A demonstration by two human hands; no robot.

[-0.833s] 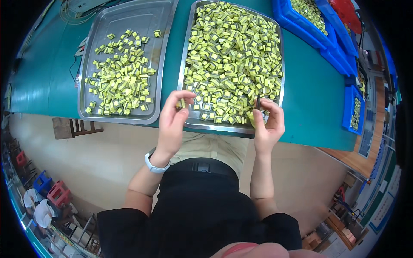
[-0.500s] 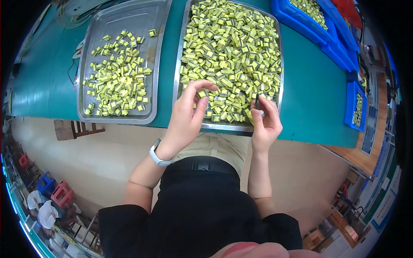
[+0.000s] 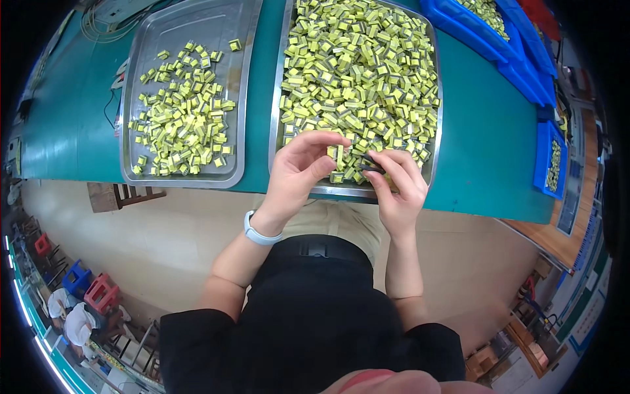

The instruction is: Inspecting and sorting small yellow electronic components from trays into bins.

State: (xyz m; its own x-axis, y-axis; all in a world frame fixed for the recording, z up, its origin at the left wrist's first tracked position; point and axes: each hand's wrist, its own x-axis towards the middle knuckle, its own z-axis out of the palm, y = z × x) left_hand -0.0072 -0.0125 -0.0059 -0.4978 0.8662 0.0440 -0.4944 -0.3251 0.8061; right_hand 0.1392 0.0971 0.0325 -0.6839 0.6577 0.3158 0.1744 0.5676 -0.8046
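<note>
My left hand (image 3: 304,164) reaches over the near edge of the right metal tray (image 3: 273,121). Its thumb and forefinger are closed on a small yellow-taped transformer (image 3: 336,155). Beside it, my right hand (image 3: 399,180) pinches a slim black tool (image 3: 373,164), whose tip points toward the transformer; the fingers partly cover it, and its exact kind cannot be made out. Beneath both hands, a dense layer of similar yellow transformers (image 3: 357,85) fills the right tray.
On the left, a second metal tray (image 3: 246,85) carries a looser heap of yellow transformers (image 3: 187,118). Blue bins (image 3: 525,75) with more parts stand at the far right, and a smaller blue bin (image 3: 541,157) sits near the right end of the green table (image 3: 482,151).
My right hand has moved left, bringing the black tool from upright to nearly level beside the transformer. The left hand has shifted slightly right with the transformer.
</note>
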